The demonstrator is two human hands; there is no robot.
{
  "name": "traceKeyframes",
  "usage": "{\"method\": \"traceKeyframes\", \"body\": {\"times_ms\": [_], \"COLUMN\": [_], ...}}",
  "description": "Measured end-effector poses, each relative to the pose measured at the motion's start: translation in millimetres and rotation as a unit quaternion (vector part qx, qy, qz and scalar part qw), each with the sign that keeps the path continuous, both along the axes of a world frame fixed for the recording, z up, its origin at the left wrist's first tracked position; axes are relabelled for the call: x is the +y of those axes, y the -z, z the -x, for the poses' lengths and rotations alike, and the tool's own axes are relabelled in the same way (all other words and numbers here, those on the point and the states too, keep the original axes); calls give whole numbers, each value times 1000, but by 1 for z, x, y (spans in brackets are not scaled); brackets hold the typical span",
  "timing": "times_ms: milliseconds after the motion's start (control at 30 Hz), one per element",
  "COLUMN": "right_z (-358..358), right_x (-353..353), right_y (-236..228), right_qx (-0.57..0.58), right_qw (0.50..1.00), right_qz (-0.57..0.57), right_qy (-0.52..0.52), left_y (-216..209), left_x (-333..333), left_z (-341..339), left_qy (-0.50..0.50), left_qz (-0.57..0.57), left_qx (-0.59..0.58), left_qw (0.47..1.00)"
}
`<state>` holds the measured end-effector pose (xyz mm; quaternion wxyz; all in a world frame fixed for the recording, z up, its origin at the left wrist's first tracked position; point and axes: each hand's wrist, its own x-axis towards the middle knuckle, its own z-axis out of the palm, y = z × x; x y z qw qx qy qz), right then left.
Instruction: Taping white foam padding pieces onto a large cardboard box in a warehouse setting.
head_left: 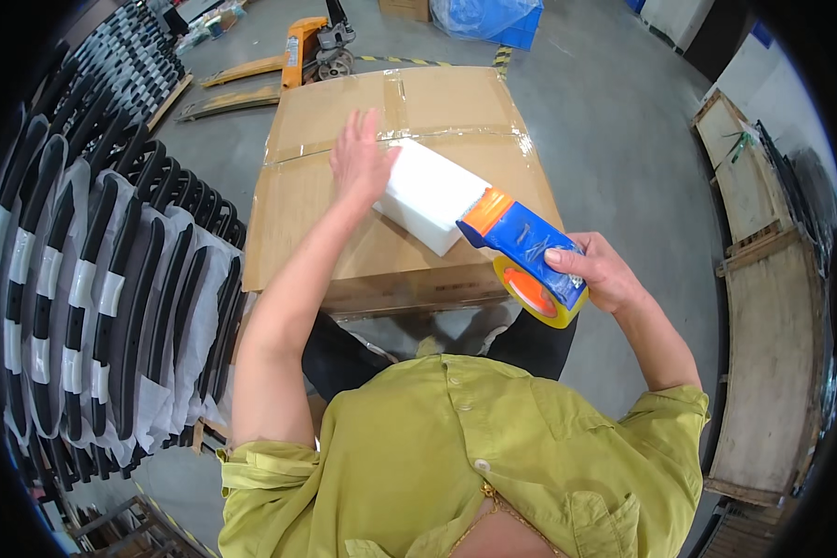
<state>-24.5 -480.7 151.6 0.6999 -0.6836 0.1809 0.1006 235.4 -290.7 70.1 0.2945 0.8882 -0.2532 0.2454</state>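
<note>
1. The white box [430, 197] lies slantwise on the big cardboard carton [316, 223], and the tape dispenser [527, 244] meets its right end with the orange head.
2. The left hand [358, 163] is spread, its fingers straight, with the thumb side at the box's far left end; it appears to touch there rather than clasp. The right hand [604, 270] pinches the dispenser, thumb on the blue body, the other fingers mostly hidden behind it.
3. The box could slide or swivel, I judge, if the dispenser pushes or pulls hard, because the flat left hand offers only a light hold.
4. Tape could go on crooked or wrinkled if the dispenser, tilted as it is, runs out of line with the box.
5. The orange head probably carries a cutting edge; a slip toward the left hand could nick it, or scuff the white surface.
6. The dispenser carries a tape roll [533, 292] with an orange core, hanging on its near side; a loose right grip might let it twist.
7. The carton's top is closed, with clear tape along its seams; its contents are hidden. Whether the white box is hollow or filled, I cannot tell.
8. Beyond, a blue bin [523, 32] has clear plastic bunched over it; what lies inside does not show.
</note>
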Motion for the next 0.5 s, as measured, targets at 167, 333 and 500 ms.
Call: {"method": "traceKeyframes", "body": {"times_ms": [167, 333, 500], "right_z": [12, 19, 38], "right_x": [-6, 2, 19], "right_y": [2, 8, 13], "right_qx": [-26, -22, 9], "right_qw": [999, 999, 997], "right_qz": [-20, -41, -69], "right_qy": [7, -6, -43], "left_y": [-12, -1, 2], "left_x": [51, 57, 31], "left_z": [42, 116, 137], "left_qy": [138, 216, 255], "left_qz": [307, 312, 405], "left_qx": [294, 688, 717], "left_qw": [895, 619, 507]}}
